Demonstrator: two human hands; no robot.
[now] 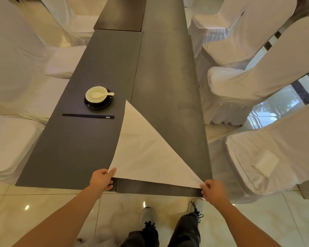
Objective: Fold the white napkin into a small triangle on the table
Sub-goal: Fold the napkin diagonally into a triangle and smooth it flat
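At the near edge — left fingers (pixel 112 171): pinched on the napkin's near left corner, thumb on top of the cloth and the other fingers curled under the bench edge.
Right fingers (pixel 204 186): closed tight on the near right corner, knuckles turned up, the cloth tip tucked out of sight between them.
White napkin (pixel 146 154): already a large triangle, lying flat on the bench; its long base runs along the near edge between the two hands, and its apex points away, reaching up close to the black saucer. The cloth looks smooth with only faint creases, and the left edge curves slightly.
Left hand (pixel 102 180): at the bench's near edge, wrist bent a little, bare forearm running back and down to the left.
Right hand (pixel 215 191): just past the bench's near right corner, bare forearm stretching back to the lower right.
Bench (pixel 75 148): dark grey, long and narrow, made of panels set side by side, with a seam running under the napkin.
Bowl (pixel 96 94): cream, sitting on a black saucer (pixel 89 104) left of the apex, with a white spoon (pixel 101 94) resting in it.
Chopsticks (pixel 88 116): black pair, lying crosswise just nearer than the saucer.
Chairs (pixel 268 157): white-covered, lining both sides.
Shoes (pixel 147 215): grey, on pale glossy floor tiles.
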